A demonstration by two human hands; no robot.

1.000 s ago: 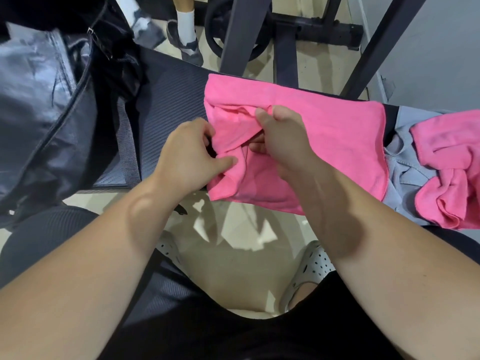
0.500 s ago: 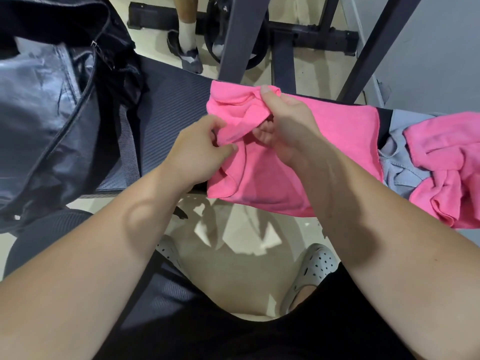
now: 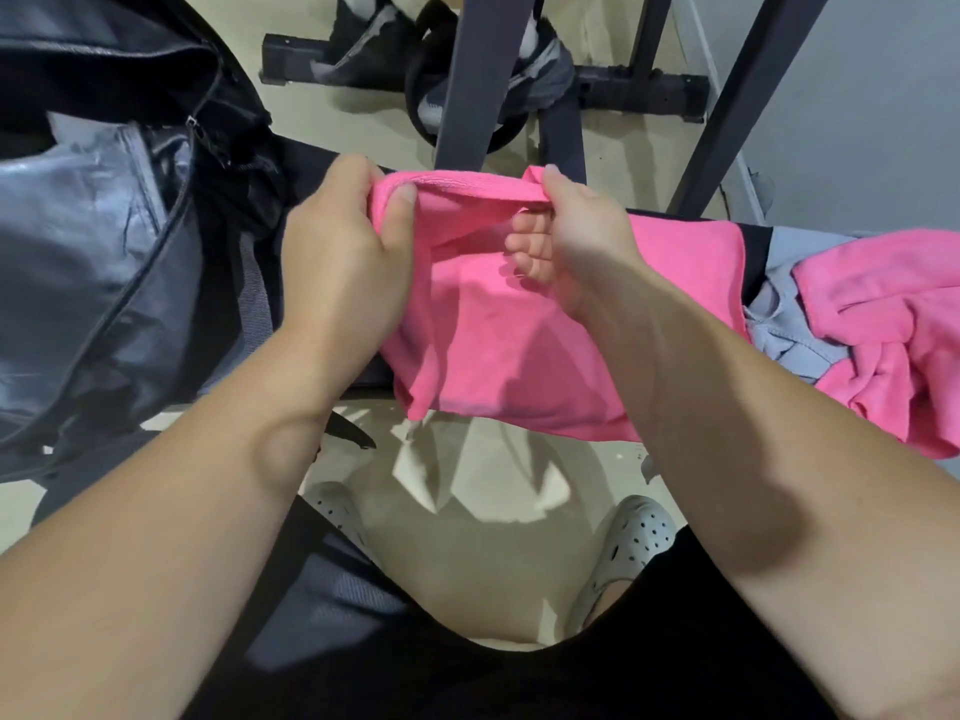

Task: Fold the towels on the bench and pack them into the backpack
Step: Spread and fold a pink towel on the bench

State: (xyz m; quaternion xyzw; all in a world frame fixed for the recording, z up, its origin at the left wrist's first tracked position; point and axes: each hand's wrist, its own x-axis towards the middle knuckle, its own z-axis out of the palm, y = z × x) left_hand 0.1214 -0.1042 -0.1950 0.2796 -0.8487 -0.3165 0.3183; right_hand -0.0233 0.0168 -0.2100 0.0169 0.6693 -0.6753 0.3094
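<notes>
Two hands are sharing one hem of the pink towel (image 3: 519,345): the left hand (image 3: 337,252) is pinching its left end between the thumb and curled fingers (image 3: 402,200), and the right hand (image 3: 571,236) is gripping the same hem further right, so both sets of fingers are closed on cloth and holding that edge up off the worktop (image 3: 756,257). The rest of the towel is lying across the worktop, its near part hanging over the front edge above the floor, just right of the unzipped backpack (image 3: 104,252). The main risk, as I am judging it, is coming from that overhang: if the lower layers are sliding while the hem is being carried over, the hanging weight is likely pulling the whole towel toward the floor. The cloth under the hem is looking bunched rather than flat, so a fold made now is probably trapping a crease and coming out lopsided and bulky for packing. A small tip of cloth is poking up past the right thumb, so that grip may be sitting off the true corner and inviting a skewed edge. The crumpled pink towel (image 3: 883,324) and the grey towel (image 3: 779,324) are lying near on the right, and a wide sweep is risking dragging them along
</notes>
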